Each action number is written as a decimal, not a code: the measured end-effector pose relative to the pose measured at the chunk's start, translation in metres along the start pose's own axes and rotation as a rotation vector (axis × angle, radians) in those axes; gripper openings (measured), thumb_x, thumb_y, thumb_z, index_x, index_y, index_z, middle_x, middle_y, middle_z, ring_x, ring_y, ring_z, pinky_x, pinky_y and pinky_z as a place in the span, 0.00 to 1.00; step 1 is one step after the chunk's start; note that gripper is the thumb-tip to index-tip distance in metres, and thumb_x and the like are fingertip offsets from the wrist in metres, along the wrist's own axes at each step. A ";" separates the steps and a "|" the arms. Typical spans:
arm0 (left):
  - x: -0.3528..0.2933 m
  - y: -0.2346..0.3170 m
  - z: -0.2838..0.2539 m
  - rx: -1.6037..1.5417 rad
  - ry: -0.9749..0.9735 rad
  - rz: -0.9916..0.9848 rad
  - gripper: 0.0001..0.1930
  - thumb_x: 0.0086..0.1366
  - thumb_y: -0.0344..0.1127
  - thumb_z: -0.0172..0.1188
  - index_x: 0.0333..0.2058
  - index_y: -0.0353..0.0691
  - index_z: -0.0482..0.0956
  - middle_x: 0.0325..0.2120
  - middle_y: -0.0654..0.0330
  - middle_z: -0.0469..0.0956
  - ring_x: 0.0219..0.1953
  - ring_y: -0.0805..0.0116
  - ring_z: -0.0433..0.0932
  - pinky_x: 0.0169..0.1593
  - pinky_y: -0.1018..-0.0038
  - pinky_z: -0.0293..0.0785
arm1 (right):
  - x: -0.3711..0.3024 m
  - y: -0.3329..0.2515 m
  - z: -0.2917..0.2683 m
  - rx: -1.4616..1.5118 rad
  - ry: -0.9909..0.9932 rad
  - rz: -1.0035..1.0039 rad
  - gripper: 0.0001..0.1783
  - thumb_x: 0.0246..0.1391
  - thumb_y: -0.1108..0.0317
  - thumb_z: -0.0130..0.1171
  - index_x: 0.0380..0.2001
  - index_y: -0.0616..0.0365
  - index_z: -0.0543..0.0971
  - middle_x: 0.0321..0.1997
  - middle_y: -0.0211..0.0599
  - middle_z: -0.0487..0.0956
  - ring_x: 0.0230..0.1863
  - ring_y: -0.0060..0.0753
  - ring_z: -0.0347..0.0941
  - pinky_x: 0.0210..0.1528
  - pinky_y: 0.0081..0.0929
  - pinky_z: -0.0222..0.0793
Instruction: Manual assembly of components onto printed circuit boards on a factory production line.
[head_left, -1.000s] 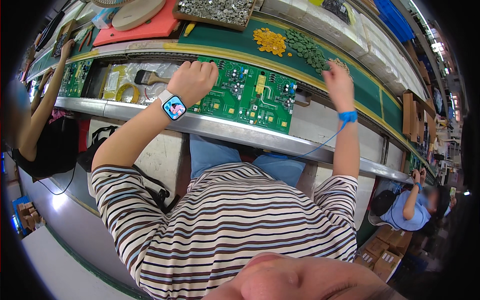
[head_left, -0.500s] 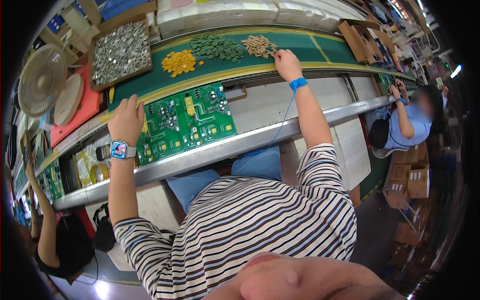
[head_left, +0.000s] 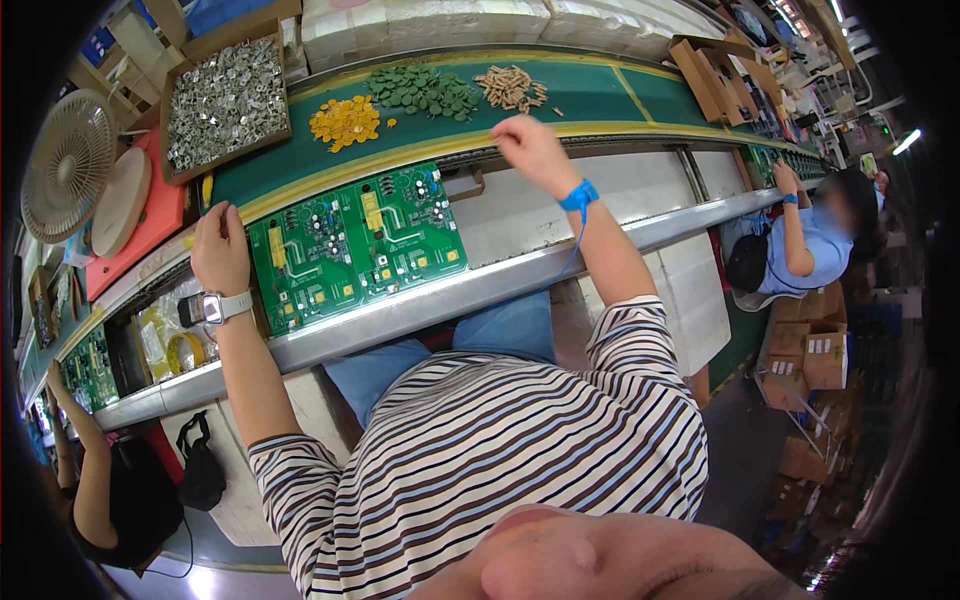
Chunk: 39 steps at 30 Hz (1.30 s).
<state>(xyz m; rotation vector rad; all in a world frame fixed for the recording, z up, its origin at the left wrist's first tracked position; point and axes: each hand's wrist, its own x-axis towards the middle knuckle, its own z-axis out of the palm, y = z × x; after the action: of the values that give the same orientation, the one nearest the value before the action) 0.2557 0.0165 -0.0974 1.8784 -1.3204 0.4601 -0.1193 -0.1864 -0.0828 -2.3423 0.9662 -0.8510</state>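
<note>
Two joined green circuit boards [head_left: 360,262] lie on the metal-edged line in front of me, dotted with yellow, white and dark parts. My left hand [head_left: 218,250], a watch on its wrist, is just beyond the boards' left edge with its fingers drawn together; whatever may be in them is hidden. Above the gap to the right of the boards is my right hand [head_left: 532,155], wearing a blue wrist strap. Its thumb and fingers are pinched, slightly blurred. Nearest to it is a pile of small tan parts [head_left: 512,90] on the green belt.
Beside the tan parts lie green discs [head_left: 422,92] and yellow discs [head_left: 345,122]. A carton of metal parts [head_left: 228,105] stands at back left, near a fan [head_left: 68,165]. The metal rail [head_left: 400,312] runs before me. Co-workers sit left and right [head_left: 815,240].
My right hand has drawn back from the tan parts toward the boards. My left hand has come off the boards' left edge, its fingers closer together. The view has shifted slightly.
</note>
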 end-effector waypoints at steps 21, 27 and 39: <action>-0.003 -0.001 -0.001 -0.039 -0.082 -0.041 0.08 0.58 0.35 0.55 0.33 0.37 0.77 0.26 0.56 0.76 0.24 0.64 0.76 0.28 0.73 0.71 | -0.018 -0.043 0.049 0.033 -0.177 -0.035 0.06 0.45 0.71 0.54 0.30 0.59 0.73 0.29 0.43 0.75 0.31 0.46 0.72 0.33 0.36 0.68; -0.003 -0.004 0.000 -0.039 -0.080 -0.038 0.09 0.58 0.36 0.55 0.33 0.37 0.77 0.26 0.56 0.76 0.23 0.64 0.76 0.28 0.73 0.71 | -0.019 -0.043 0.049 -0.010 -0.170 -0.048 0.07 0.46 0.72 0.55 0.31 0.60 0.73 0.29 0.42 0.75 0.30 0.42 0.73 0.32 0.33 0.68; -0.003 -0.008 0.001 -0.062 -0.097 -0.079 0.09 0.58 0.36 0.55 0.33 0.37 0.77 0.26 0.56 0.76 0.24 0.64 0.76 0.29 0.72 0.72 | -0.019 -0.043 0.049 -0.042 -0.157 -0.093 0.08 0.47 0.72 0.55 0.32 0.61 0.73 0.29 0.41 0.75 0.29 0.39 0.73 0.31 0.30 0.69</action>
<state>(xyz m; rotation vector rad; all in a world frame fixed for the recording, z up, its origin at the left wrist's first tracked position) 0.2619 0.0195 -0.1033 1.9142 -1.3026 0.2878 -0.0764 -0.1353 -0.0979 -2.4646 0.8231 -0.6749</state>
